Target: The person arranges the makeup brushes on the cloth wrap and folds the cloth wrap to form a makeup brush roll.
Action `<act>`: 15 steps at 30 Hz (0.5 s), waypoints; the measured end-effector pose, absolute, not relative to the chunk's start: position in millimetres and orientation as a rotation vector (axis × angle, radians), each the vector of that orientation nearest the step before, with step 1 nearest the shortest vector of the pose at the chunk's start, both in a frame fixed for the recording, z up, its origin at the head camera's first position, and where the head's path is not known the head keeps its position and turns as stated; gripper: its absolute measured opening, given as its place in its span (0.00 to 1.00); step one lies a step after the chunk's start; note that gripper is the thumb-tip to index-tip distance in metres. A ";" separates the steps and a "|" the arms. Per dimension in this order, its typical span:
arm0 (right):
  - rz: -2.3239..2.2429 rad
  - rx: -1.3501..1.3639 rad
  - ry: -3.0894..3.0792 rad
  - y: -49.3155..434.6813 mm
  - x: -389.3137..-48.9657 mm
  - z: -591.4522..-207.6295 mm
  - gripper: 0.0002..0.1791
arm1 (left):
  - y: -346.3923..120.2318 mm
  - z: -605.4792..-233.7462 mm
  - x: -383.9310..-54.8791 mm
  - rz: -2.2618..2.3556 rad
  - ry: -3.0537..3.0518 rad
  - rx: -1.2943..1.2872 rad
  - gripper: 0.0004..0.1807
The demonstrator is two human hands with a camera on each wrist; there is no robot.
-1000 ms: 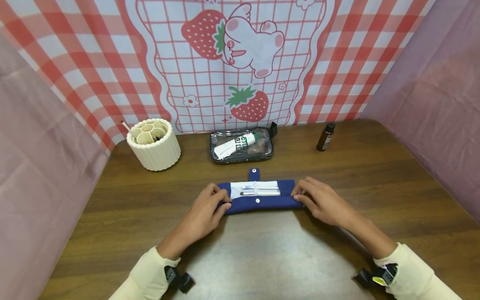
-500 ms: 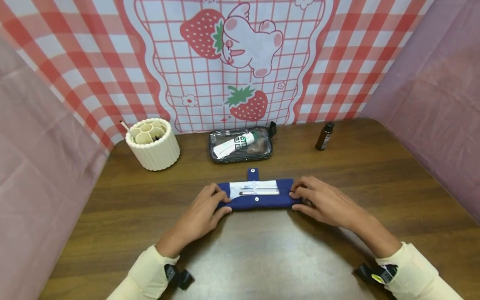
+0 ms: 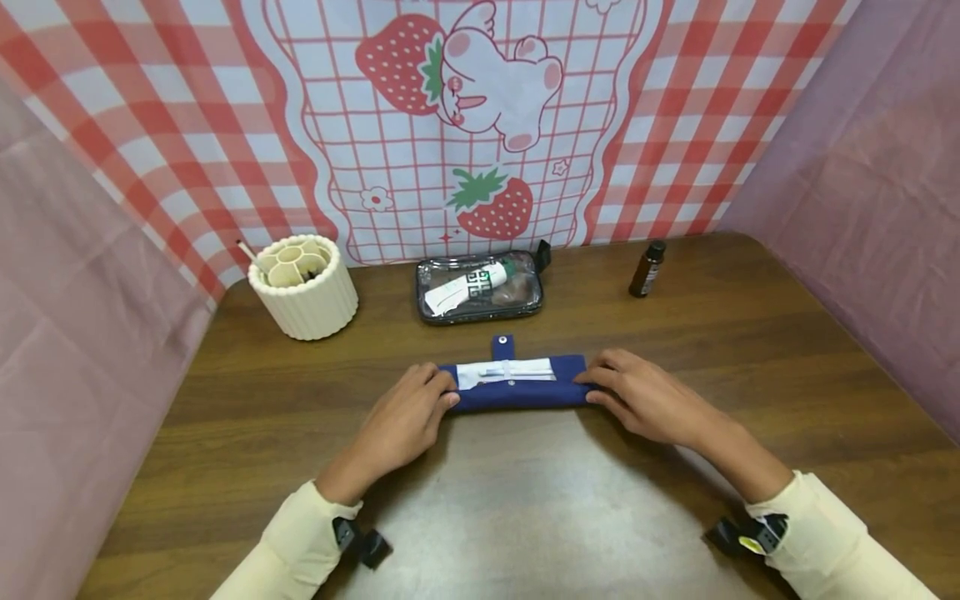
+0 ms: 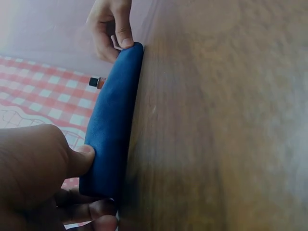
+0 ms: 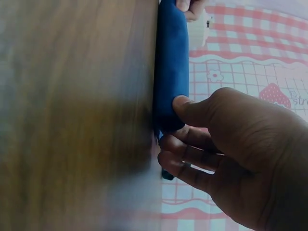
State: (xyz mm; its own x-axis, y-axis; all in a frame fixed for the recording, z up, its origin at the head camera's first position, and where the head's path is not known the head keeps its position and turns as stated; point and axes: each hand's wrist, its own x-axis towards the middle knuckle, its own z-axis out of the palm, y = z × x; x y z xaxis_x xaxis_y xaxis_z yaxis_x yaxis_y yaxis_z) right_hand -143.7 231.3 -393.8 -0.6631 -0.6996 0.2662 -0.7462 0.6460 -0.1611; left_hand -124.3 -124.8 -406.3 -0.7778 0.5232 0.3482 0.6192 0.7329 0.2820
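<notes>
A navy-blue fabric brush roll (image 3: 517, 395) lies across the wooden table, its near side rolled into a thick tube. Its white lining (image 3: 468, 377) still shows behind the tube, with slim brushes (image 3: 517, 372) under a pale elastic strap. From its far edge a snap tab (image 3: 502, 346) sticks out flat. My left hand (image 3: 408, 410) pinches the left end of the tube, thumb on the near side. At the right end my right hand (image 3: 643, 395) grips likewise; in the right wrist view its thumb (image 5: 185, 106) presses the blue cloth (image 5: 172, 67) and the fingers curl behind.
Behind the roll lies a clear pouch (image 3: 525, 292) with a white tube inside. A cream ribbed holder (image 3: 311, 304) with compartments stands at the back left, a small dark bottle (image 3: 647, 271) at the back right. A checked cloth (image 3: 660, 125) hangs behind the table.
The near edge of the brush roll has turned over away from me, covering more lining and the nearest brush. Both hands have moved slightly forward with it.
</notes>
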 end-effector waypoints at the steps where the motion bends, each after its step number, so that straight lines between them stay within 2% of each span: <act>1: 0.388 1.195 -2.678 231.2 -145.1 -394.0 0.13 | -124.8 -406.7 -125.6 -0.584 -2.690 -0.900 0.03; 10: 0.499 1.237 -2.793 225.3 -155.4 -386.8 0.04 | -127.2 -409.5 -135.7 -0.834 -2.677 -0.976 0.06; 15: 0.569 1.223 -2.921 216.9 -163.0 -385.5 0.06 | -128.8 -409.0 -135.5 -0.888 -2.740 -0.975 0.05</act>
